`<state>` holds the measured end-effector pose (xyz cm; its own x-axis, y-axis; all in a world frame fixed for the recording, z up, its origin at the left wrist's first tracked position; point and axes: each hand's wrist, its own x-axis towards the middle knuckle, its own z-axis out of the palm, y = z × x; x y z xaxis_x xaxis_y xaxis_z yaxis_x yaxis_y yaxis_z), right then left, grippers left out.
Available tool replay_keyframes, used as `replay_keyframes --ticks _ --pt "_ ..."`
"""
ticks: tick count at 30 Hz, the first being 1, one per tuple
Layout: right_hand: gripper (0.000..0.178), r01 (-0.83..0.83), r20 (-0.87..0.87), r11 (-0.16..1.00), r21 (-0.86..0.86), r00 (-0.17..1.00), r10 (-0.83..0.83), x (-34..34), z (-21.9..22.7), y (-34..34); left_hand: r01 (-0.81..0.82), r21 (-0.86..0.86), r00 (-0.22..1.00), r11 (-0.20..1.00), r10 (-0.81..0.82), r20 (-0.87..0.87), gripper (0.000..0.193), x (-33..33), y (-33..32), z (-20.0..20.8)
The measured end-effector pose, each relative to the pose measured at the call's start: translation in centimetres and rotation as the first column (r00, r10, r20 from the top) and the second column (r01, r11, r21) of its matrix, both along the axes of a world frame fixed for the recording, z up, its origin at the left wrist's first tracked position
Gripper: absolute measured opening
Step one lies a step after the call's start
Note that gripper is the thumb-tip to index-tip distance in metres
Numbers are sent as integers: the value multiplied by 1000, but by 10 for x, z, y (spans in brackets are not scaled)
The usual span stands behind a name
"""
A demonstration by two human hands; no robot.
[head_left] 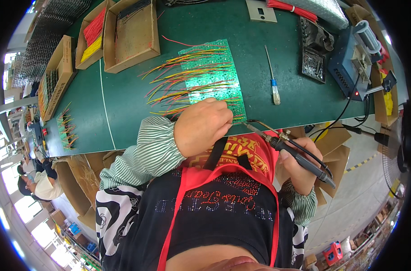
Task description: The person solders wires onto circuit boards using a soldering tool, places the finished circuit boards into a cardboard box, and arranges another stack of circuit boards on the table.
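Observation:
A panel of green circuit boards lies on the green bench, with rows of red and yellow wires fanning out over its left side. Over the panel's near part rests my left hand, its fingers curled and pressed together; whatever they pinch is hidden beneath them. My right hand is wrapped round a soldering iron with a thin feed tube along it. The iron's tip reaches the panel's near right corner, close to my left fingers.
Cardboard boxes of red, yellow and black wires stand at the back left. A brush lies right of the panel. Farther right sits a blue soldering station with a solder spool. Another wired board lies left; a person is beyond.

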<state>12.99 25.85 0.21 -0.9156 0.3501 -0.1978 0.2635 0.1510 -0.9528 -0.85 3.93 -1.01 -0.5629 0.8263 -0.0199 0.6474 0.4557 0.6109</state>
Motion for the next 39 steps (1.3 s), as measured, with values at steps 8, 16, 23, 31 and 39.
replay_keyframes --ticks 8,16,23,31,39 --pt "21 77 -12 992 -101 997 -79 4 0 4 10 -2 1000 1000 -10 4 10 -1 -1 -2" --pt "21 92 -24 989 -112 995 -96 0 0 7 55 -173 992 983 -74 -105 9 -6 -14 17" --pt "18 119 -83 987 -107 988 -128 -1 -5 16 -143 -111 948 983 104 -302 17 -99 -28 31" --pt "17 180 -121 961 -210 970 -209 -4 4 13 -40 -233 996 972 19 -91 25 -150 -22 15" --pt "16 203 -139 963 -178 963 -229 -11 3 15 -304 208 765 930 108 635 24 -102 -75 51"
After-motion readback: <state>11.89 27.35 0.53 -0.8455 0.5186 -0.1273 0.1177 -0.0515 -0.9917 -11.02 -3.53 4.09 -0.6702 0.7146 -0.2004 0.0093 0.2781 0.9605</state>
